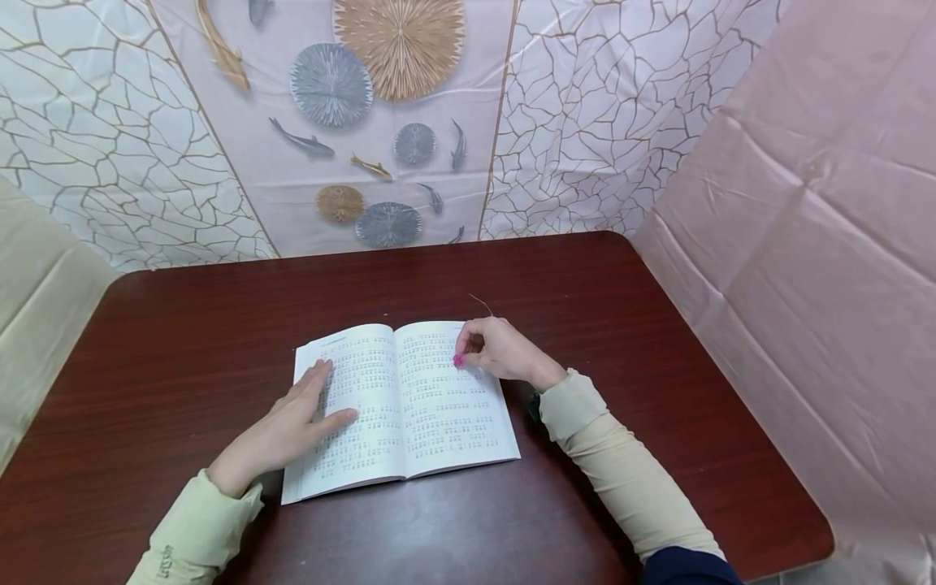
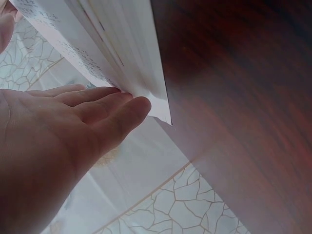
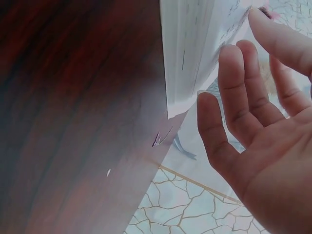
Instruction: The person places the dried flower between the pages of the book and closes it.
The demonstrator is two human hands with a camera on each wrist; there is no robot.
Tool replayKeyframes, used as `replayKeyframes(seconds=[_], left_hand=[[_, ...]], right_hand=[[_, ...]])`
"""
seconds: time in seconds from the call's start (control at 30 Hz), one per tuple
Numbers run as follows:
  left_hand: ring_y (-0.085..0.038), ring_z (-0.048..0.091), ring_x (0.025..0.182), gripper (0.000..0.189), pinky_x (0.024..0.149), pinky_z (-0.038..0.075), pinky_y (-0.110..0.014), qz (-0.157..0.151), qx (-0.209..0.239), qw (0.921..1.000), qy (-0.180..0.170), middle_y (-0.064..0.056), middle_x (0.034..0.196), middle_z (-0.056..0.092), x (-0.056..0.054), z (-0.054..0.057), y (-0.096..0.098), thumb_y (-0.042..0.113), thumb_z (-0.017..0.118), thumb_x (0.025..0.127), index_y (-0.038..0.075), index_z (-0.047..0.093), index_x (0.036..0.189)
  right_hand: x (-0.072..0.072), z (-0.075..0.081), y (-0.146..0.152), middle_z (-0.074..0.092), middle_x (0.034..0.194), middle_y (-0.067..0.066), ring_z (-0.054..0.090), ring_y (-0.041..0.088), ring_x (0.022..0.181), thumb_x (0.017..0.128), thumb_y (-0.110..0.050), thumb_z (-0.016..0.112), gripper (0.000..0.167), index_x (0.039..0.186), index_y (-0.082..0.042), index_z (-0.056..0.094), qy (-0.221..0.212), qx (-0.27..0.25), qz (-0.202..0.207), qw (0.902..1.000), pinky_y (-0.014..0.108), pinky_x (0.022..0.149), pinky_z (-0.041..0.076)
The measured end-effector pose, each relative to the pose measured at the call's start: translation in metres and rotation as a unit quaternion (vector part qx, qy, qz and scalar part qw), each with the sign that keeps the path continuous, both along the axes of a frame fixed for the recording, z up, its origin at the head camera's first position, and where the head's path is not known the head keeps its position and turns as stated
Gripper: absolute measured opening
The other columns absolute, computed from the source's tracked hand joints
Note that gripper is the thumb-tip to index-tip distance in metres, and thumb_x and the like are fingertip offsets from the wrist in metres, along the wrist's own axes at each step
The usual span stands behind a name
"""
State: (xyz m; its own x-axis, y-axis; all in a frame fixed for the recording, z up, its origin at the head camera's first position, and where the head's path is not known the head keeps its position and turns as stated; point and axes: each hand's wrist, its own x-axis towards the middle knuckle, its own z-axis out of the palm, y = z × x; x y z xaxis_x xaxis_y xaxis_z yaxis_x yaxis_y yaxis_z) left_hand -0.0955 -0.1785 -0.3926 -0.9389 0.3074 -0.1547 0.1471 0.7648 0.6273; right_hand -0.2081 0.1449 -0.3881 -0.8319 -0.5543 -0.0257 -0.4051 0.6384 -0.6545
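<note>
An open book (image 1: 439,406) with printed text lies on the table. My left hand (image 1: 292,422) rests on its left page, fingers extended and thumb spread; in the left wrist view the left hand (image 2: 73,122) has its fingertips by the page edges. Over the upper part of the right page, my right hand (image 1: 504,349) pinches a small bright pink thing (image 1: 458,361) between thumb and fingertips. Its kind is too small to make out. The other fingers of the right hand (image 3: 273,131) are loosely bent beside the book's edge.
A thin yellowish strand (image 1: 480,305) shows just beyond the right hand; whether it joins the pink thing, I cannot tell. The dark reddish-brown table (image 1: 219,309) reaches a patterned cloth (image 1: 409,187) at the back. Pinkish sheeting (image 1: 826,244) hangs at the right.
</note>
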Motion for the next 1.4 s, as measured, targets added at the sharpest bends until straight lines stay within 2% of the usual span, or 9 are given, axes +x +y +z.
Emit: replayKeyframes(seconds=[0.3, 0.5, 0.8, 1.0, 1.13, 1.27, 1.4], left_hand=[[-0.045, 0.012, 0.144, 0.096, 0.11, 0.016, -0.064, 0.002, -0.003, 1.0, 0.002, -0.028, 0.158, 0.012, 0.0, -0.001, 0.0, 0.055, 0.056, 0.093, -0.008, 0.014, 0.151], [-0.045, 0.012, 0.144, 0.096, 0.11, 0.016, -0.064, 0.002, -0.002, 1.0, 0.003, -0.028, 0.158, 0.012, 0.0, -0.001, 0.001, 0.055, 0.056, 0.093, -0.008, 0.014, 0.151], [-0.045, 0.012, 0.144, 0.095, 0.109, 0.017, -0.064, 0.0, -0.007, 1.0, 0.006, -0.028, 0.157, 0.011, 0.0, -0.002, 0.0, 0.055, 0.056, 0.093, -0.008, 0.014, 0.151], [-0.046, 0.012, 0.144, 0.097, 0.109, 0.017, -0.065, 0.001, -0.01, 0.9999, 0.003, -0.028, 0.158, 0.011, -0.001, -0.002, 0.0, 0.058, 0.055, 0.093, -0.007, 0.014, 0.152], [-0.045, 0.012, 0.144, 0.097, 0.109, 0.017, -0.064, 0.0, -0.01, 0.9999, 0.003, -0.028, 0.158, 0.01, -0.001, -0.002, 0.001, 0.057, 0.055, 0.093, -0.008, 0.014, 0.152], [-0.045, 0.012, 0.144, 0.096, 0.109, 0.017, -0.064, 0.0, -0.01, 0.9999, 0.005, -0.028, 0.158, 0.011, -0.001, -0.002, 0.001, 0.057, 0.056, 0.093, -0.008, 0.014, 0.152], [-0.046, 0.012, 0.144, 0.096, 0.108, 0.017, -0.066, 0.002, -0.011, 0.9999, 0.006, -0.028, 0.158, 0.011, -0.001, -0.001, 0.001, 0.056, 0.056, 0.093, -0.008, 0.014, 0.151]], right_hand=[[0.001, -0.002, -0.001, 0.06, 0.079, 0.0, 0.056, 0.014, 0.074, 0.081, -0.004, 0.078, 0.017, 0.089, -0.01, 0.063, -0.007, 0.001, -0.014, 0.9999, 0.024, 0.065, 0.048], [0.001, -0.002, 0.001, 0.061, 0.082, 0.002, 0.056, 0.014, 0.076, 0.081, -0.005, 0.079, 0.019, 0.091, -0.008, 0.063, -0.007, -0.001, -0.011, 0.9999, 0.024, 0.068, 0.049], [-0.004, 0.002, 0.011, 0.058, 0.086, 0.004, 0.055, 0.017, 0.079, 0.08, -0.002, 0.078, 0.025, 0.098, -0.008, 0.062, -0.028, 0.013, -0.024, 0.9992, 0.027, 0.071, 0.048], [-0.01, 0.007, 0.019, 0.06, 0.088, 0.005, 0.056, 0.019, 0.081, 0.086, -0.001, 0.071, 0.02, 0.103, -0.005, 0.062, -0.037, 0.017, -0.073, 0.9965, 0.027, 0.069, 0.049], [-0.017, 0.007, 0.025, 0.06, 0.091, 0.007, 0.056, 0.021, 0.081, 0.088, -0.002, 0.067, 0.018, 0.106, -0.002, 0.062, -0.027, 0.025, -0.112, 0.9931, 0.03, 0.069, 0.049], [-0.027, 0.002, 0.034, 0.061, 0.091, 0.008, 0.056, 0.022, 0.078, 0.09, -0.004, 0.065, 0.018, 0.108, -0.002, 0.063, -0.009, 0.038, -0.159, 0.9865, 0.031, 0.067, 0.048], [-0.04, -0.002, 0.043, 0.06, 0.092, 0.009, 0.056, 0.022, 0.077, 0.092, -0.007, 0.064, 0.019, 0.11, -0.003, 0.063, -0.009, 0.056, -0.199, 0.9784, 0.031, 0.065, 0.047]])
